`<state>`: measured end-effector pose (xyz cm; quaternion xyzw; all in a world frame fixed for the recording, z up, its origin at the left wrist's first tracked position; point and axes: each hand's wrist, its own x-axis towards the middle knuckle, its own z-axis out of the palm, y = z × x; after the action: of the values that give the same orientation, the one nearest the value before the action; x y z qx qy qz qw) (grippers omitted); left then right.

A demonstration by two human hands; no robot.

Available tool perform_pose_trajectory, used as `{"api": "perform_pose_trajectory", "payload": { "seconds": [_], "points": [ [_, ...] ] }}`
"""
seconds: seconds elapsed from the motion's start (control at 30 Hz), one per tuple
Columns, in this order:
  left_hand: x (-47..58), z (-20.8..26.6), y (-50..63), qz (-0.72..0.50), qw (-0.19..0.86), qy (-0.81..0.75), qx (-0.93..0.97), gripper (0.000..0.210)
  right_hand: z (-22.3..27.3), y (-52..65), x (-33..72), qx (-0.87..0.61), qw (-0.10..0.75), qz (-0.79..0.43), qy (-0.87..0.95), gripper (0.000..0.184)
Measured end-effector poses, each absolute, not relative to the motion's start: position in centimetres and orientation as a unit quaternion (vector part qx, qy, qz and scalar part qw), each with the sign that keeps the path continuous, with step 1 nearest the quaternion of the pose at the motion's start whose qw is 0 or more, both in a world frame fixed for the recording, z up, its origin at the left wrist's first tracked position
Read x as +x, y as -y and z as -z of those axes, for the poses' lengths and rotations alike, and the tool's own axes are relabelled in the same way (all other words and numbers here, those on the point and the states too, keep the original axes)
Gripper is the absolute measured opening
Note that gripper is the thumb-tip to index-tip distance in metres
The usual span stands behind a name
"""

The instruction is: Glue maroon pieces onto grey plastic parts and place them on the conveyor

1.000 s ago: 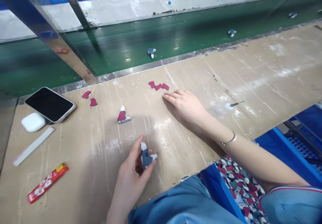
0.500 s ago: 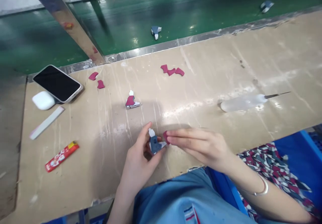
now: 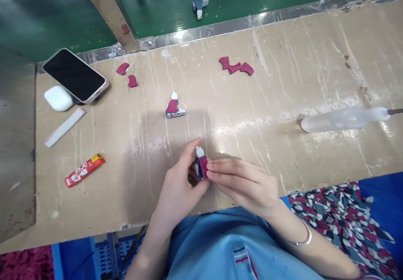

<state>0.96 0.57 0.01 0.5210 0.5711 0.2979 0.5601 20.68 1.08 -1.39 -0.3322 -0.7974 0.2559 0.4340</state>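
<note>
Near the table's front edge, my left hand (image 3: pixel 182 179) is closed around a small dark-blue and white figure piece (image 3: pixel 199 153). My right hand (image 3: pixel 244 181) pinches a maroon piece (image 3: pixel 203 167) with its fingertips and holds it against the blue face of that figure. Whether the maroon piece is stuck there I cannot tell. Farther back lies a similar figure (image 3: pixel 173 105) with a maroon part on its front. Loose maroon pieces (image 3: pixel 234 68) lie beyond it, and two more maroon pieces (image 3: pixel 132 81) are at the left.
On the left are a phone (image 3: pixel 75 74), a white case (image 3: pixel 58 98), a pale strip (image 3: pixel 65 127) and a red packet (image 3: pixel 85 171). A translucent bottle (image 3: pixel 343 119) with a thin tip lies right. Another figure (image 3: pixel 199 6) sits on the green surface. Bins hold many parts (image 3: pixel 336 217).
My right hand has brought the maroon piece leftward onto the blue figure, which has turned in my left hand. The camera view has shifted downward.
</note>
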Motion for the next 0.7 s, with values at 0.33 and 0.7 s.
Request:
{"api": "perform_pose_trajectory", "payload": {
  "seconds": [0.33,0.7],
  "points": [
    [0.5,-0.5,0.1,-0.395,0.651,-0.475,0.44,0.075,0.7,-1.5,19.8,-0.349,0.485,-0.335,0.729,0.028],
    [0.3,0.0,0.6,-0.449,0.643,-0.466,0.409,0.055,1.0,-1.3,19.9,-0.37,0.46,-0.346,0.729,0.026]
  ]
}}
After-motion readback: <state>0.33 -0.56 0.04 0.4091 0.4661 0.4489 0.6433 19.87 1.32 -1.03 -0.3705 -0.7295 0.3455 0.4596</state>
